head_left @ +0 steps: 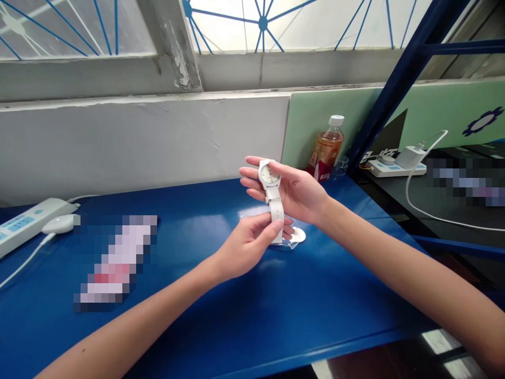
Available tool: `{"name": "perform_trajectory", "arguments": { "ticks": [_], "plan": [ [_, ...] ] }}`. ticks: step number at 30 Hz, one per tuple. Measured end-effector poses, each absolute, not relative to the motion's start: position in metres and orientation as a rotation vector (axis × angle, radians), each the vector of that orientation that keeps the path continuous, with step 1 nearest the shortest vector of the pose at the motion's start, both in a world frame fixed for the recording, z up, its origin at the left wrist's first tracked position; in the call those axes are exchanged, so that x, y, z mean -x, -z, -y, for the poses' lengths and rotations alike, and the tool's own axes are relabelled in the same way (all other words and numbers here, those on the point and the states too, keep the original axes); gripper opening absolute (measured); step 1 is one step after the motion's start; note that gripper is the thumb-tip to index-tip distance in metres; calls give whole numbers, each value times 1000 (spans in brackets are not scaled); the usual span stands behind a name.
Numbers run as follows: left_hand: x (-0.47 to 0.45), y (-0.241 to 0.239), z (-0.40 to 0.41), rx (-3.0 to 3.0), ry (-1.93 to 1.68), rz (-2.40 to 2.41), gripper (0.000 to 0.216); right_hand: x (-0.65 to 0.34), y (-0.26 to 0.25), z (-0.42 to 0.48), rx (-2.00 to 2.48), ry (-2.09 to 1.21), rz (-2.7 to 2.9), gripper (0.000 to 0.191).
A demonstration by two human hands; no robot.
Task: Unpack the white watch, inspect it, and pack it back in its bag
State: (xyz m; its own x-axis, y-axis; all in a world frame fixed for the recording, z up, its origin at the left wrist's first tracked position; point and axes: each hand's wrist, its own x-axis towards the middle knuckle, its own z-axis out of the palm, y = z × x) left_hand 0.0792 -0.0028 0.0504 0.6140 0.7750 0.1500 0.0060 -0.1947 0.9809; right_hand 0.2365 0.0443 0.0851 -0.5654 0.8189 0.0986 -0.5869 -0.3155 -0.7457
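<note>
A white wristwatch (270, 178) with a round face and white strap is held up over the blue table (244, 310). My right hand (294, 190) cradles the watch face, thumb over its top and fingers behind it. My left hand (246, 243) pinches the lower end of the strap between thumb and fingers. Beneath the hands, a clear plastic wrapper with a white round piece (296, 236) lies on the table.
A bottle of amber drink (326, 148) stands at the back by a green panel. A white power strip (23, 223) with a plug and cable lies at far left, beside a blurred-out object (114, 260). A second power strip and charger (398, 163) sit on the dark desk to the right.
</note>
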Motion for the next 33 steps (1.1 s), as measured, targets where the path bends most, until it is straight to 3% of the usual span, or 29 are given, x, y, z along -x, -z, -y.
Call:
{"name": "perform_trajectory", "arguments": {
  "ticks": [5,9,18,33],
  "plan": [
    [-83,-46,1,-1070,-707,-575,38,-228,-72,-53,324,-1998,1003,35],
    [-82,-40,0,-903,-685,-569,34,-230,-62,-57,359,-2109,938,49],
    [-83,-38,-2,-758,-635,-588,35,-237,-40,-68,375,-2215,987,54],
    [-84,-37,-3,-754,-615,-677,33,-243,-45,-67,400,-2311,1063,60]
  ]
}}
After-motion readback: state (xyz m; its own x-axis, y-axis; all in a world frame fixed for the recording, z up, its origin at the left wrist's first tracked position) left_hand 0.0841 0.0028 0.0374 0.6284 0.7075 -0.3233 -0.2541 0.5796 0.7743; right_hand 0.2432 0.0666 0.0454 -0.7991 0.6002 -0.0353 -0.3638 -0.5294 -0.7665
